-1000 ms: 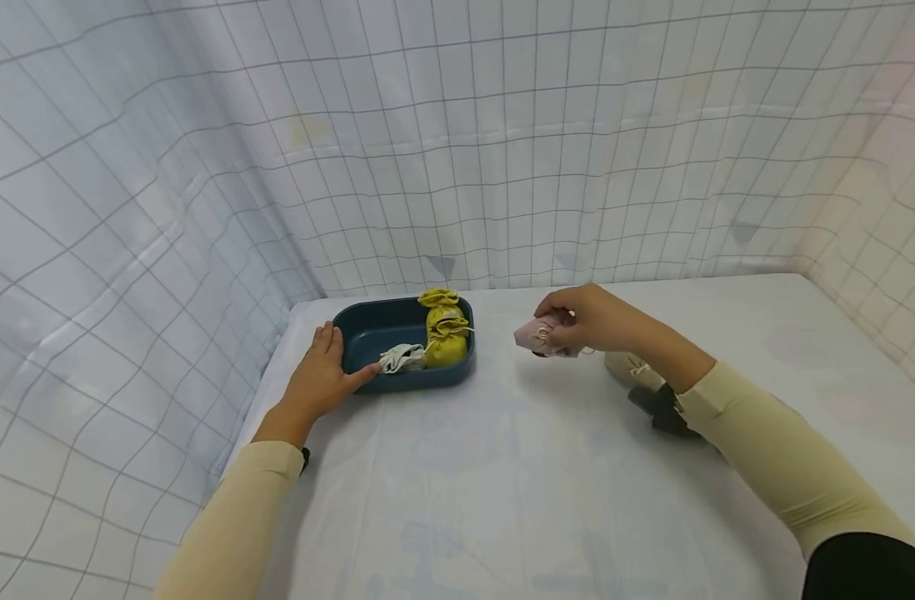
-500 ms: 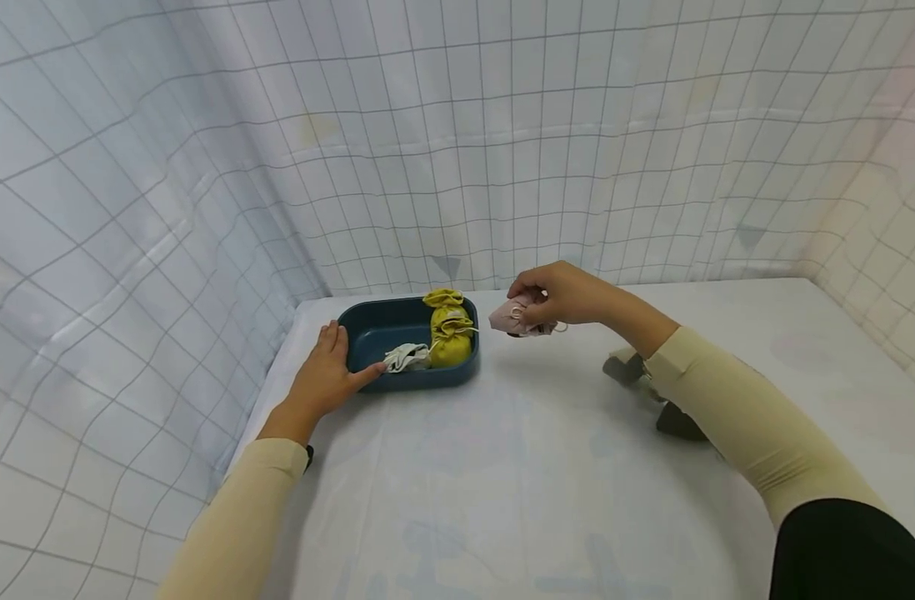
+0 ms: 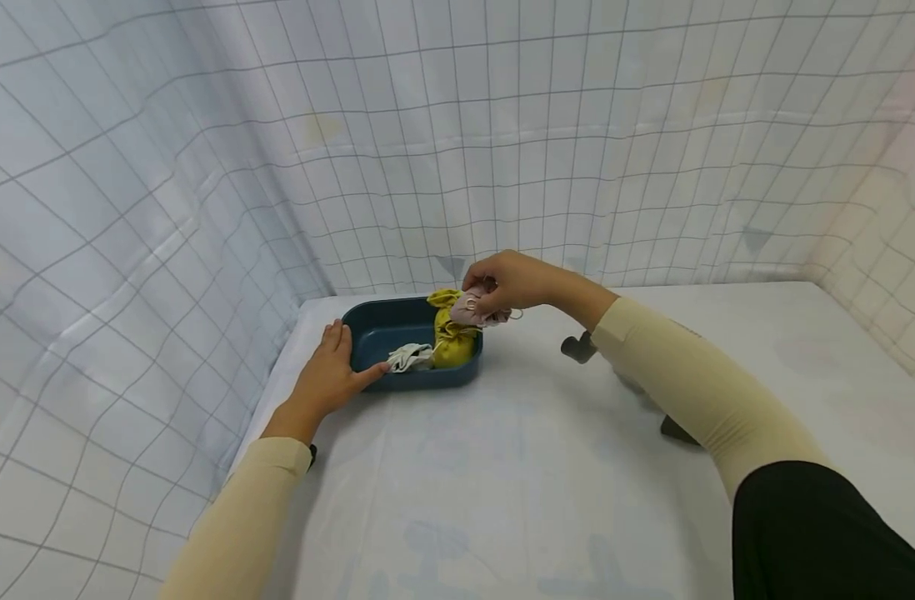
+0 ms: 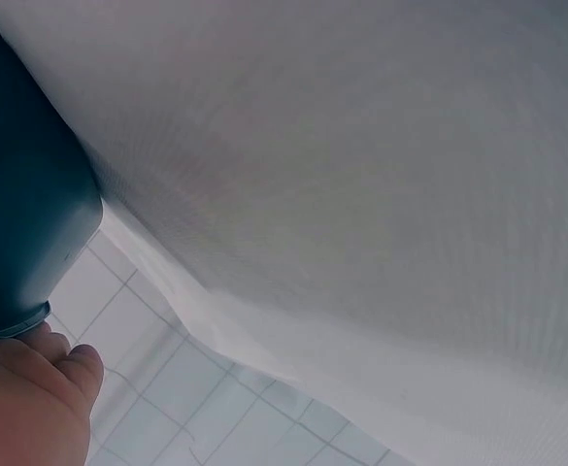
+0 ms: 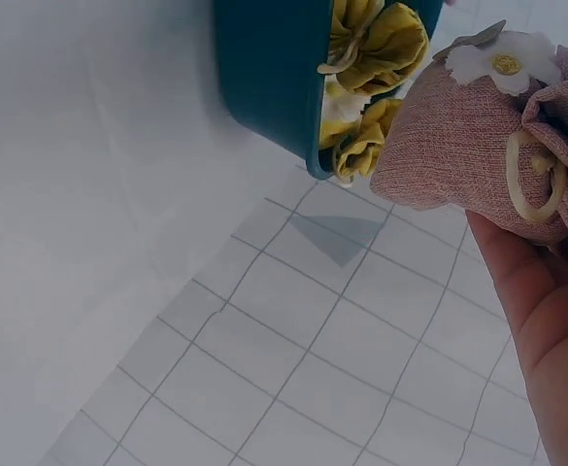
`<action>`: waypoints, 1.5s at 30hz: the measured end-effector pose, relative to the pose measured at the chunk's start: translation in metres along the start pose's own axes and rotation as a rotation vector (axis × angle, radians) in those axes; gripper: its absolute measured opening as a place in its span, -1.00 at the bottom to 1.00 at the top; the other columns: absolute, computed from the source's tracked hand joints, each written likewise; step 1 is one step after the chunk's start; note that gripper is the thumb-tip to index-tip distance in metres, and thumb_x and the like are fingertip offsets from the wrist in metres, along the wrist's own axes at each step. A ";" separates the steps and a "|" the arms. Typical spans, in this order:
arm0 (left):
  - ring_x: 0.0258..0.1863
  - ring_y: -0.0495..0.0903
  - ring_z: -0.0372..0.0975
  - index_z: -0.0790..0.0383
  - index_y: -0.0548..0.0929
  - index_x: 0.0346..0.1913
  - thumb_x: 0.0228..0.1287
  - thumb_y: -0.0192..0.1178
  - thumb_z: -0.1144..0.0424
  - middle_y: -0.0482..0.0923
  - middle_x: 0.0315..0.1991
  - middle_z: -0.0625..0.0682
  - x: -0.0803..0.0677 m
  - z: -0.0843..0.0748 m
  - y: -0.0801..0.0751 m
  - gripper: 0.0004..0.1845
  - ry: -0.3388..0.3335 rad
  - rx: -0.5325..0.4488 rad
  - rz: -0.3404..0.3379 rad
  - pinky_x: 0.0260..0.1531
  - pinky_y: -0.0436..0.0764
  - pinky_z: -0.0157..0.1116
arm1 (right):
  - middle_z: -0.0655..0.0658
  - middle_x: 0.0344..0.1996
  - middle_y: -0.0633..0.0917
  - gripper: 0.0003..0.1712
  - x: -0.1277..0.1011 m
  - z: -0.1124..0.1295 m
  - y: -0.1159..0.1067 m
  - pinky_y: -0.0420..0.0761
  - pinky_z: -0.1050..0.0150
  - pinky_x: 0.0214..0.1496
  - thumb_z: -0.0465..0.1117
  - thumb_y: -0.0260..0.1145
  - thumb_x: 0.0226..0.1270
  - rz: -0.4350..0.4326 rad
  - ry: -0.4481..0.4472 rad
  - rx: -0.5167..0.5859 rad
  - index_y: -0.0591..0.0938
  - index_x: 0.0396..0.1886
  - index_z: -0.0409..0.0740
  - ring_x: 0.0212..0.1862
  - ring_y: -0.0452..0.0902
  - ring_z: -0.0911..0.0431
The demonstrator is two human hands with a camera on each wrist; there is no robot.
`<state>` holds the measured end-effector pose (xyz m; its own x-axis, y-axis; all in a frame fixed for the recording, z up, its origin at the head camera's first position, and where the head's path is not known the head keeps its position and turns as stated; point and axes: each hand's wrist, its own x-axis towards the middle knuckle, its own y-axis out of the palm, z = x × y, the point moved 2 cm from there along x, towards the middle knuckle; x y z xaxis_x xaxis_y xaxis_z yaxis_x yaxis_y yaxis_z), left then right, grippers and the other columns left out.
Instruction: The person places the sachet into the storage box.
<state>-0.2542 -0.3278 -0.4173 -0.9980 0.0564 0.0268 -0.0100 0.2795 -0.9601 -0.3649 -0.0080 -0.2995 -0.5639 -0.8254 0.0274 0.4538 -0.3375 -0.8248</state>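
White cloth covers your table (image 3: 502, 467). Your left hand (image 3: 324, 382) rests flat, fingers straight, against the teal tray (image 3: 382, 329) at its 9 o'clock. Your right hand (image 3: 512, 282) pinches a pink drawstring pouch (image 3: 472, 310) above the tray's 3 o'clock edge.

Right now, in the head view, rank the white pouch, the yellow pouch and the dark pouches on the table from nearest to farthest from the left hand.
1. White pouch: in the tray's front, just right of the left hand fingertips.
2. Yellow pouch: at the tray's right end, under the right hand.
3. Dark pouches: on the table, far right, beside the right sleeve.
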 end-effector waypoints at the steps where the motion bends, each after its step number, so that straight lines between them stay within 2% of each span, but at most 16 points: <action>1: 0.54 -0.34 0.16 0.54 -0.20 0.52 0.22 -0.03 -0.54 -0.33 0.55 0.39 0.000 0.000 0.000 0.29 0.000 0.000 0.000 0.45 -0.10 0.11 | -0.01 -0.26 0.67 -0.71 0.005 0.002 0.001 0.59 0.22 -0.20 -0.19 0.39 0.30 0.001 -0.005 -0.015 0.69 0.01 -0.08 -0.25 0.56 0.09; 6: 0.54 -0.31 0.17 0.55 -0.18 0.52 0.21 -0.03 -0.55 -0.31 0.55 0.39 0.001 -0.001 -0.001 0.30 0.002 0.003 -0.009 0.45 -0.08 0.11 | 0.00 -0.22 0.67 -0.72 0.028 0.010 0.007 0.57 0.23 -0.18 -0.15 0.39 0.31 0.018 -0.012 -0.055 0.69 0.00 -0.05 -0.20 0.53 0.10; 11: 0.54 -0.31 0.16 0.56 -0.18 0.52 0.20 -0.01 -0.55 -0.31 0.55 0.39 0.002 -0.001 0.002 0.31 -0.004 -0.013 -0.007 0.45 -0.07 0.10 | 0.01 -0.18 0.67 -0.70 0.048 0.017 0.015 0.58 0.25 -0.17 -0.13 0.39 0.31 0.032 -0.036 -0.047 0.68 0.02 -0.05 -0.19 0.54 0.12; 25: 0.53 -0.27 0.19 0.59 -0.14 0.50 0.22 0.02 -0.51 -0.29 0.55 0.41 -0.003 0.001 0.002 0.29 -0.009 -0.014 -0.015 0.44 -0.03 0.11 | 0.04 -0.22 0.68 -0.77 0.091 0.037 0.037 0.55 0.29 -0.18 -0.14 0.39 0.29 0.097 -0.088 -0.056 0.71 -0.07 -0.02 -0.21 0.54 0.14; 30: 0.53 -0.26 0.20 0.59 -0.14 0.50 0.22 0.01 -0.52 -0.28 0.54 0.42 -0.004 0.000 0.001 0.29 -0.006 -0.012 -0.018 0.44 -0.03 0.10 | 0.03 -0.23 0.68 -0.78 0.100 0.041 0.045 0.56 0.30 -0.19 -0.17 0.38 0.30 0.115 -0.063 -0.049 0.70 -0.08 -0.04 -0.21 0.56 0.15; 39: 0.54 -0.30 0.17 0.56 -0.17 0.52 0.22 -0.02 -0.53 -0.32 0.55 0.39 -0.004 0.000 -0.001 0.29 -0.020 -0.009 0.002 0.45 -0.05 0.10 | -0.08 -0.15 0.65 -0.71 0.114 0.039 0.060 0.64 0.27 -0.24 -0.24 0.36 0.34 0.185 0.006 0.060 0.66 0.03 -0.17 -0.22 0.60 0.08; 45: 0.53 -0.28 0.19 0.56 -0.17 0.51 0.23 -0.02 -0.53 -0.31 0.55 0.41 -0.002 0.001 0.001 0.28 -0.001 0.002 -0.012 0.44 -0.04 0.10 | -0.03 -0.12 0.66 -0.73 0.118 0.030 0.070 0.59 0.28 -0.13 -0.21 0.34 0.37 0.196 0.028 -0.004 0.66 0.03 -0.14 -0.16 0.57 0.12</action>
<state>-0.2524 -0.3289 -0.4182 -0.9979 0.0521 0.0382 -0.0222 0.2783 -0.9602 -0.3789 -0.1432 -0.3372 -0.4840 -0.8621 -0.1502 0.5543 -0.1692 -0.8150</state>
